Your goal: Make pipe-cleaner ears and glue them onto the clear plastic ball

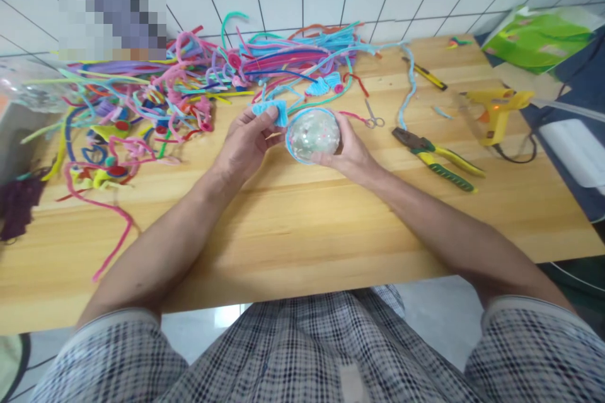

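Observation:
Between the thumb and fingers of my left hand [246, 141] is a small light-blue fuzzy piece [276, 111], seemingly made of pipe cleaner. My right hand [352, 154] grips a clear round ball [314, 135] with a blue band along its edge and small coloured specks in it. The ball sits just right of the blue piece, above the wooden table [283, 227]. Whether my left fingertips touch the ball I cannot tell. Behind it lies another light-blue fuzzy shape [324, 84] with a pink button-like disc.
Many coloured pipe cleaners [293, 53] pile up along the tiled wall. To the right lie small scissors [375, 121], pliers [437, 160], a utility knife [429, 75] and a yellow glue gun [496, 110] with a cord. A green packet [543, 41] is at the far right.

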Motion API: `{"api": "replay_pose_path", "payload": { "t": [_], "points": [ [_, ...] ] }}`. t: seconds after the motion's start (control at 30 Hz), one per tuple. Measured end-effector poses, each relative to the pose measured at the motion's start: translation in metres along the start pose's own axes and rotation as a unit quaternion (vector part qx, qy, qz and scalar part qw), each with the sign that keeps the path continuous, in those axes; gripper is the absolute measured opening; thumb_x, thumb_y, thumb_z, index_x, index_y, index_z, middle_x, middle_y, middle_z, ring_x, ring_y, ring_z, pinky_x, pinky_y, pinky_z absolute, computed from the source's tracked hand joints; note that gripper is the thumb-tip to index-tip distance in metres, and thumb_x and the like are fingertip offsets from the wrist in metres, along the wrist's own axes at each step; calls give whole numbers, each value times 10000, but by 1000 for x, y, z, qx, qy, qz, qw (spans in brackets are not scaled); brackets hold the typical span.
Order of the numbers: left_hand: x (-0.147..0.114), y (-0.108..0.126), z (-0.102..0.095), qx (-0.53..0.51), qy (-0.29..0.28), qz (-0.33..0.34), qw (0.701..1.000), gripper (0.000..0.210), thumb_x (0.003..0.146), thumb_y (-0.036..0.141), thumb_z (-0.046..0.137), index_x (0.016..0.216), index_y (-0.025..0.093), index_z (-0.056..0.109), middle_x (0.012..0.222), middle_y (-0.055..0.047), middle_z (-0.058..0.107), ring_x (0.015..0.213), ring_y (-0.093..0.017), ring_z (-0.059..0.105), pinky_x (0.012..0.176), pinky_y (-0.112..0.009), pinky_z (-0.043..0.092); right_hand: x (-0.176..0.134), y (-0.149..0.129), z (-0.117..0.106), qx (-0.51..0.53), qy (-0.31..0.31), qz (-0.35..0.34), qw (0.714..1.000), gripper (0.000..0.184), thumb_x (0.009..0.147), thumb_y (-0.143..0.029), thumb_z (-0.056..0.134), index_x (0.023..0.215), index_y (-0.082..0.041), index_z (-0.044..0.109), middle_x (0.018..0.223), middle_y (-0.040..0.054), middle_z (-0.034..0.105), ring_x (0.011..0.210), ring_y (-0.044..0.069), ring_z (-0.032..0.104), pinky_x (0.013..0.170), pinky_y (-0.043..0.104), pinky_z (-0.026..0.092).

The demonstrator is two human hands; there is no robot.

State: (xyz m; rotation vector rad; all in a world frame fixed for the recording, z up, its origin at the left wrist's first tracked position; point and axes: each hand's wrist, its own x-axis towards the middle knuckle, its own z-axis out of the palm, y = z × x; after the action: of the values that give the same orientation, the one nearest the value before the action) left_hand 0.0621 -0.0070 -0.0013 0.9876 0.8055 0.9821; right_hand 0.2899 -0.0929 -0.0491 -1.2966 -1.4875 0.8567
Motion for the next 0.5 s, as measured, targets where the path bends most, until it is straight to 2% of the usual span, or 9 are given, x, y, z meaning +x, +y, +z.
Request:
{"api": "replay_pose_path", "payload": {
  "t": [0.17, 0.33, 0.43, 0.5],
  "points": [
    [-5, 18, 2, 58, -1, 32, 998, 347, 815, 406, 1034, 832, 222, 741, 791, 11, 793, 751, -157, 769, 756, -275, 640, -5, 7, 0, -26, 23, -9, 999, 1241, 665, -924, 913, 1635, -275, 491, 1629, 151, 662, 1530, 431, 637, 1303, 647, 540],
    [-11, 31, 3, 111, -16, 87, 990, 303, 780, 233, 1046, 815, 228, 746, 770, 6, 774, 881, -214, 789, 783, -290, 635, -6, 13, 1, -37, 21, -29, 999, 1227, 703, -886, 912, 1665, -274, 458, 1678, 177, 617, 1580, 447, 591, 1330, 670, 492],
    [-16, 32, 3, 132, -43, 112, 984, 262, 808, 247, 1026, 847, 232, 767, 831, -2, 792, 942, -247, 798, 783, -308, 636, -8, 14, 2, -46, 21, -42, 998, 1219, 722, -894, 892, 1672, -275, 445, 1723, 183, 572, 1619, 443, 554, 1361, 659, 456],
    [-18, 31, 3, 135, -42, 113, 984, 250, 820, 247, 1018, 845, 231, 771, 840, -10, 793, 951, -255, 798, 766, -305, 625, -9, 14, 2, -55, 30, -50, 997, 1219, 716, -882, 904, 1671, -278, 449, 1739, 184, 556, 1642, 447, 530, 1375, 663, 434]
  ]
}}
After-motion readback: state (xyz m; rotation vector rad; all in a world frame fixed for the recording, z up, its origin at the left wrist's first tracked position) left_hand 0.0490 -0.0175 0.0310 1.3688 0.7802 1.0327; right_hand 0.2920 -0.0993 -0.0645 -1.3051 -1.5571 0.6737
